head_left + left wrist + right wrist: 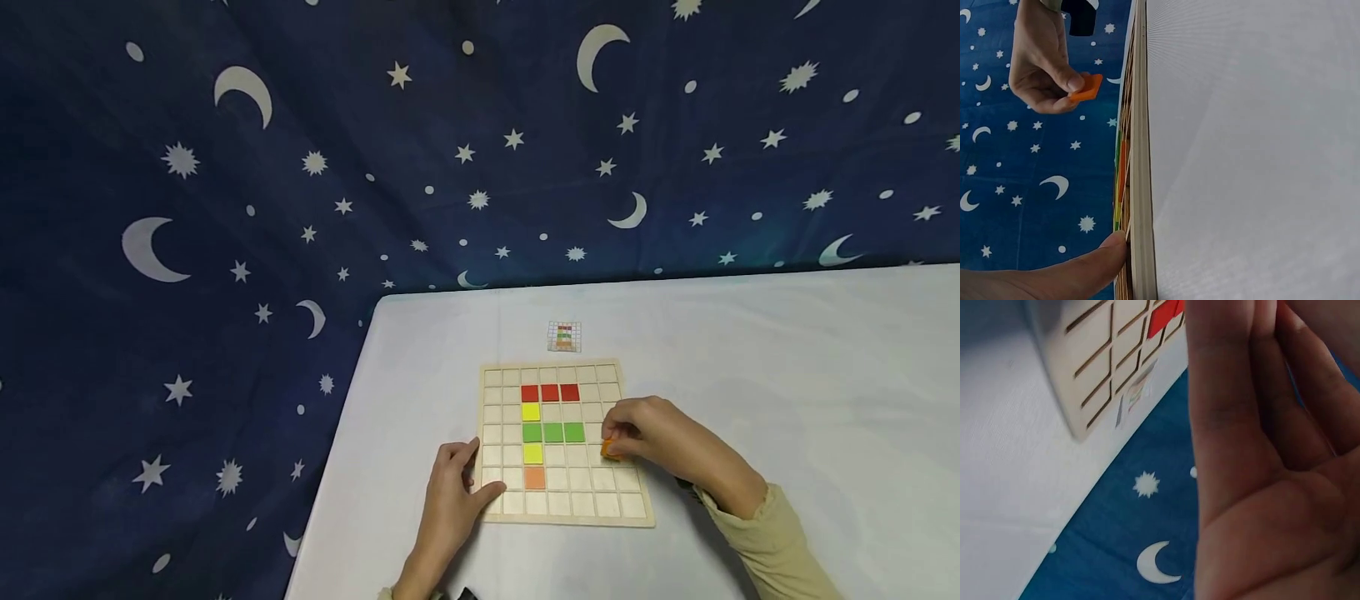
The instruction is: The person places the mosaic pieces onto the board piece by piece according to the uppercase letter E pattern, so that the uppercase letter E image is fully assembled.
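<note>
A square wooden grid board (pixel 555 503) lies on the white table. In its cells are three red tiles (pixel 550 393), two yellow tiles (pixel 531 412), three green tiles (pixel 553 432) and one orange tile (pixel 535 477). My right hand (pixel 660 437) pinches another orange tile (pixel 611 450) between thumb and fingertips, over the board's right side. The left wrist view shows this held tile (pixel 1088 87) raised above the surface. Along the board's left edge rests my left hand (pixel 456 493), its thumb stretched over the lower left cells. In the right wrist view, my right palm (pixel 1266 487) hides the held tile.
A small pattern card (pixel 564 337) with a coloured grid lies just behind the board. White cloth covers the table (pixel 787 350). Behind and to the left hangs a dark blue curtain (pixel 420 117) with moons and stars.
</note>
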Action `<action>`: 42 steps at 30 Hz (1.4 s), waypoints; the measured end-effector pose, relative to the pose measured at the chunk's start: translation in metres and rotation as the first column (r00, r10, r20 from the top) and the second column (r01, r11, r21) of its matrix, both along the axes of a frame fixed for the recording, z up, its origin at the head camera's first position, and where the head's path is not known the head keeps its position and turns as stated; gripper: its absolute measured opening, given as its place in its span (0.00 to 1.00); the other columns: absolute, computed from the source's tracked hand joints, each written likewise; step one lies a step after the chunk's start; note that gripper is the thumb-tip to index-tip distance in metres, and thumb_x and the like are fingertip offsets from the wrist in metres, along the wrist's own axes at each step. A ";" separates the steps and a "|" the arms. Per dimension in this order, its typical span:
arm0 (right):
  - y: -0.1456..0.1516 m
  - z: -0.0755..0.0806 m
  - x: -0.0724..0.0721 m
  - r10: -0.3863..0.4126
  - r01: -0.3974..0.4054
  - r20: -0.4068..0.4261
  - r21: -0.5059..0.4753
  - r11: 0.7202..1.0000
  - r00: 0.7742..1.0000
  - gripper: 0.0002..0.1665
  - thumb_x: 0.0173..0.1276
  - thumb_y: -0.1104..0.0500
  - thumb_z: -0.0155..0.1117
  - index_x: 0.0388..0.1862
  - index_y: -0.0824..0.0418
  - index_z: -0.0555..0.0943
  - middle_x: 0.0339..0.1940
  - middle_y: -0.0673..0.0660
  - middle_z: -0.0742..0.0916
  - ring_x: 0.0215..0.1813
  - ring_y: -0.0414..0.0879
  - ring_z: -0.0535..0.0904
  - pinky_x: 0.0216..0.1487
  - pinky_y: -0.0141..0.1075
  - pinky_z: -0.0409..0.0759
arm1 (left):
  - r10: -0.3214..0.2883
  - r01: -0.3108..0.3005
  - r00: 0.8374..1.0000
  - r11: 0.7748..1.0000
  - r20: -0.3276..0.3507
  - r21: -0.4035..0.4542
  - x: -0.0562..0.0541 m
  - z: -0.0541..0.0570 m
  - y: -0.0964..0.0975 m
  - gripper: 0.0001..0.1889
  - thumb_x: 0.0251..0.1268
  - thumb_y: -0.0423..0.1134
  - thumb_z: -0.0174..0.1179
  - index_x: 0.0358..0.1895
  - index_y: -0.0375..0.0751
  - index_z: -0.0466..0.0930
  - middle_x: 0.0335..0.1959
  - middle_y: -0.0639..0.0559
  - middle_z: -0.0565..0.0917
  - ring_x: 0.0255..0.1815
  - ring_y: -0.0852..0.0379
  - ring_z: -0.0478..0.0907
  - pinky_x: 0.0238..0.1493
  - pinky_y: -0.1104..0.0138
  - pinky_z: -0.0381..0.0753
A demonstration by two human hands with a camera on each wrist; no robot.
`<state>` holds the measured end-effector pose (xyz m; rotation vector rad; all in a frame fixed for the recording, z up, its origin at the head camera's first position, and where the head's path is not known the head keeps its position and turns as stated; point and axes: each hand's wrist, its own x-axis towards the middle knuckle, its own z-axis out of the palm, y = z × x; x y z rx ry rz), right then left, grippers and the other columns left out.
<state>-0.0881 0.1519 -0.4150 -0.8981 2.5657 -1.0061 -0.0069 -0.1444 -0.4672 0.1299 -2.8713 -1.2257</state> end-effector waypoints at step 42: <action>-0.067 -0.024 0.003 0.205 -0.202 -0.101 0.036 0.979 0.974 0.12 0.60 0.65 0.72 0.23 0.54 0.79 0.24 0.41 0.78 0.28 0.32 0.68 0.33 0.27 0.71 | 0.013 -0.013 1.000 1.000 -0.001 -0.013 0.000 0.002 0.002 0.37 0.46 0.37 0.78 0.63 0.28 0.75 0.49 0.47 0.74 0.34 0.63 0.67 0.33 0.73 0.69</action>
